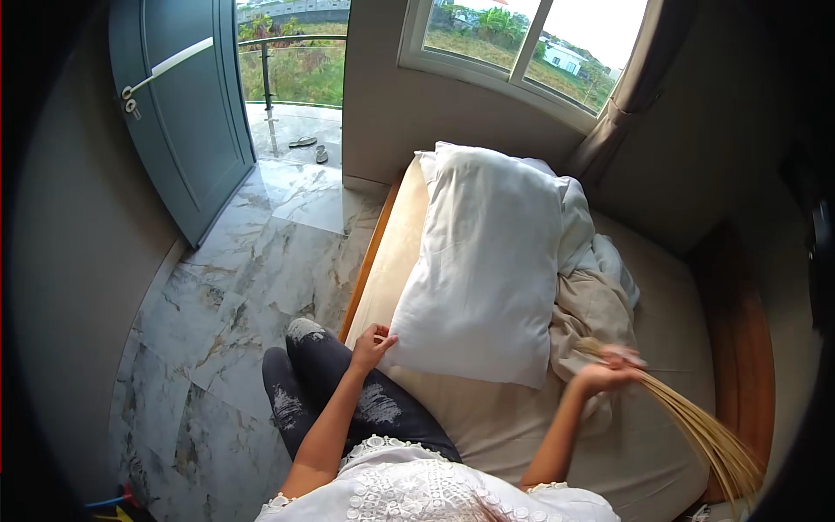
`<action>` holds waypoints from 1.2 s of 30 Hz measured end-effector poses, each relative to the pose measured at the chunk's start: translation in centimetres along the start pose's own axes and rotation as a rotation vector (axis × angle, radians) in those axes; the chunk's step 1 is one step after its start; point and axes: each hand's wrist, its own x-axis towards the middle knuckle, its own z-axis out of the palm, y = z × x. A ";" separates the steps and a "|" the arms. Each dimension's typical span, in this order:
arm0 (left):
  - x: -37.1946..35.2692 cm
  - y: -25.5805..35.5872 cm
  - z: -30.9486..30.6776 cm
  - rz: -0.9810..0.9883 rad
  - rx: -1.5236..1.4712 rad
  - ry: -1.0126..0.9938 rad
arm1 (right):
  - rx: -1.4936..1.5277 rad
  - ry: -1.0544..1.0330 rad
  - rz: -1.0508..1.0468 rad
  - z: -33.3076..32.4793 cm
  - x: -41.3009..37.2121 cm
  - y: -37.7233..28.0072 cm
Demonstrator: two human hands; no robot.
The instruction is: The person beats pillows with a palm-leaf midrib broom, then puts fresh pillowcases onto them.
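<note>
A white pillow [487, 270] lies on the bed's beige sheet [496, 418]. My left hand [372, 346] pinches the pillow's near left corner, above my dark trousers. On the right, my right hand [611, 370] is closed around the handle end of a bundle of thin straw-coloured sticks [696, 418], a little blurred by motion. The sticks fan out toward the lower right, over the bed's edge. Beside the pillow, a crumpled beige cloth [591, 304] and more white bedding [581, 222] are bunched up.
A wooden headboard [739, 339] borders the bed on the right. Past the bed's left edge runs a marble floor [252, 296]. An open grey door [187, 113] leads to a balcony with sandals [303, 142]. A window [531, 43] and curtain [626, 96] are beyond the bed.
</note>
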 end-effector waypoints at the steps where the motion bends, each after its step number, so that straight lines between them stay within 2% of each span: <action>1: 0.0 -0.5 -0.2 0.002 0.020 -0.002 | -0.231 -0.137 0.152 -3.7 -3.8 4.4; 3: 0.2 -0.9 -0.5 0.000 0.013 0.009 | -0.766 -0.543 0.338 -10.9 -11.2 12.9; 6: 0.2 -2.0 -0.2 0.017 0.057 -0.041 | -0.771 -0.928 1.018 -9.9 -10.4 6.9; 7: 0.1 -1.6 -0.1 0.031 0.055 -0.037 | -0.472 -0.832 0.709 -10.5 -7.7 7.4; 8: -0.1 -1.4 -0.2 0.013 0.063 -0.020 | -0.556 -0.682 0.752 -8.2 -3.8 3.0; 9: 0.0 -1.0 -0.2 -0.001 0.071 -0.007 | -0.525 -0.573 0.583 -7.9 -0.2 1.8; 10: 0.2 -0.7 0.0 -0.009 0.073 0.008 | -0.502 -0.404 0.580 -6.0 2.7 -2.0; 12: 0.7 -0.8 0.3 0.006 -0.004 0.064 | -0.232 -0.256 0.255 -3.1 6.1 -7.5; 15: 0.9 -1.2 0.4 0.020 -0.021 0.096 | 0.058 -0.032 -0.030 -4.2 4.8 -6.3; 16: 0.9 -1.0 0.3 0.023 0.002 0.095 | -0.030 -0.018 -0.088 -5.5 2.5 -3.7; 17: 0.6 -1.0 0.3 0.024 0.025 0.090 | -0.189 -0.029 0.001 -8.2 -1.6 -0.2; 18: 0.6 -1.0 0.3 0.033 0.031 0.091 | -0.415 -0.162 0.146 -11.4 -7.3 3.0; 19: 0.6 -0.8 0.1 0.025 0.049 0.102 | -0.843 -0.718 0.451 -14.2 -11.6 3.6; 21: 0.7 -1.4 0.1 0.001 0.006 0.113 | -1.135 -1.164 0.550 -20.3 -19.1 5.7; 22: 1.4 -2.2 0.1 -0.010 -0.055 0.123 | -0.913 -0.985 0.910 -20.6 -18.2 5.4; 24: 3.9 -3.1 0.6 -0.038 -0.038 0.119 | -0.799 -0.815 0.805 -17.4 -12.6 1.3; 26: 5.7 0.7 2.3 0.013 -0.089 0.097 | -0.848 -0.679 0.590 -18.4 -9.2 0.4; 27: 6.1 4.1 3.4 -0.015 0.020 0.077 | -0.868 -0.554 0.560 -19.5 -7.8 0.5; 28: 7.5 4.6 4.7 0.035 0.070 0.057 | -0.881 -0.433 0.517 -20.7 -6.4 0.6; 29: 8.1 6.5 5.9 0.103 0.199 0.082 | -0.906 -0.299 0.575 -22.4 -5.2 0.8; 30: 8.4 8.0 6.7 0.043 0.277 0.072 | -0.921 -0.168 0.626 -24.0 -4.3 1.0; 32: 8.5 10.0 7.6 -0.081 0.446 0.058 | -0.934 -0.040 0.753 -27.3 -4.4 0.7; 33: 9.2 9.4 8.0 -0.179 0.472 0.053 | -0.921 0.021 0.799 -29.3 -5.2 1.3; 34: 10.1 8.4 8.4 -0.192 0.498 0.052 | -0.905 0.078 0.846 -30.9 -6.3 2.1; 36: 11.4 7.0 8.5 -0.229 0.552 0.058 | -1.184 0.113 0.949 -33.2 -8.8 3.4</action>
